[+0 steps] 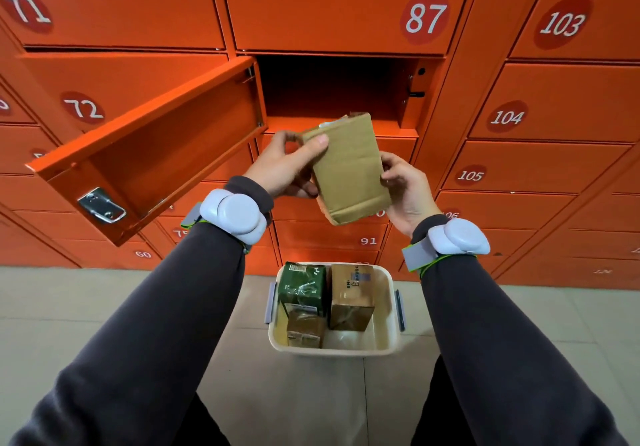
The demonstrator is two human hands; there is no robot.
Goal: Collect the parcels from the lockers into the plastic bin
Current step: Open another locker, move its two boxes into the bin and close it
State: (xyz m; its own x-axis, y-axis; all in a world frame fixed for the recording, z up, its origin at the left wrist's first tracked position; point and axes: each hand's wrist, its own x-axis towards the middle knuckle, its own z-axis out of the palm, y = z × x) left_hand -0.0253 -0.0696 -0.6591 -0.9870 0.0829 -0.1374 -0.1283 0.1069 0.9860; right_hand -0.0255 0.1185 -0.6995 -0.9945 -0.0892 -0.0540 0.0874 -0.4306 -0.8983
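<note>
You grip the brown parcel [348,168] with both hands, left hand [287,168] at its upper edge, right hand [403,185] on its side, steadying it just outside the open locker [332,88], above the bin [388,341] on the floor, ready to lower among three boxes.

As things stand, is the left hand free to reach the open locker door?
Probably not: the left hand grips the brown parcel together with the right hand. The open door hangs unobstructed beside it.
</note>
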